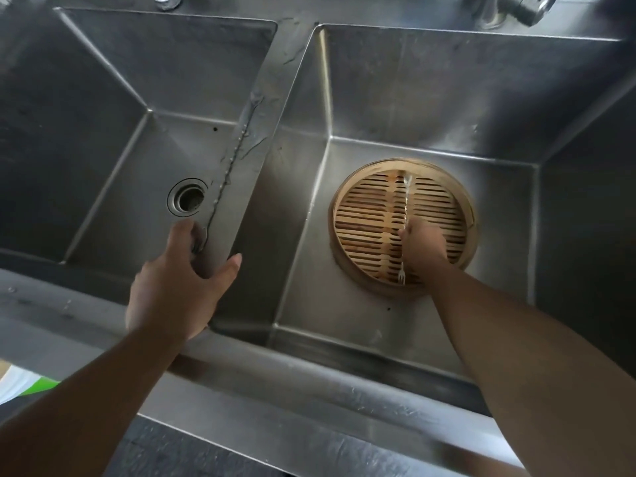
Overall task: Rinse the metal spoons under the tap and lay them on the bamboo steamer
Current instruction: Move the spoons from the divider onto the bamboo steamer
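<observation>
A round bamboo steamer with a slatted floor sits on the bottom of the right sink basin. My right hand hovers over the steamer's near right part, closed on a slim metal utensil. The utensil runs lengthwise across the slats, and its near end looks forked. My left hand clasps the steel divider between the two basins, fingers on the left side and thumb on the right. No other spoons show.
The left basin holds only its round drain. A tap juts in at the top right, with no stream visible from it. A second fitting stands at the top left. Water streaks run along the divider.
</observation>
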`<action>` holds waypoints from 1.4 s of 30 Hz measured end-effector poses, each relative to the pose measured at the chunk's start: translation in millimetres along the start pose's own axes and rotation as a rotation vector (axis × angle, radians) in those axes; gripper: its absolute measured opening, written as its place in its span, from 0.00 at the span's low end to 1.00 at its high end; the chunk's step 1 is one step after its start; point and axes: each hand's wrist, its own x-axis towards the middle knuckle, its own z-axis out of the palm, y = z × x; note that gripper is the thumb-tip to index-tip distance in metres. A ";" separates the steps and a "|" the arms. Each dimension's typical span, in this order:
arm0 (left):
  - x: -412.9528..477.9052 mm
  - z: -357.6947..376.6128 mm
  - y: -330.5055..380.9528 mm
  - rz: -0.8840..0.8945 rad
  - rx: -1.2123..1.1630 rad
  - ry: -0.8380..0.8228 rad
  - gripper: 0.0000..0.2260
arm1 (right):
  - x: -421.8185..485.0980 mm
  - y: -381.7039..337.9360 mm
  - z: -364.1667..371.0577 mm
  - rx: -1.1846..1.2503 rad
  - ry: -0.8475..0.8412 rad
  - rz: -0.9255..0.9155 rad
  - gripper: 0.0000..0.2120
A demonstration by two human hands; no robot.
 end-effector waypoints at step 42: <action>8.1 9.2 -14.2 0.094 -0.034 0.047 0.20 | -29.9 -85.8 -58.5 0.165 -0.043 0.047 0.07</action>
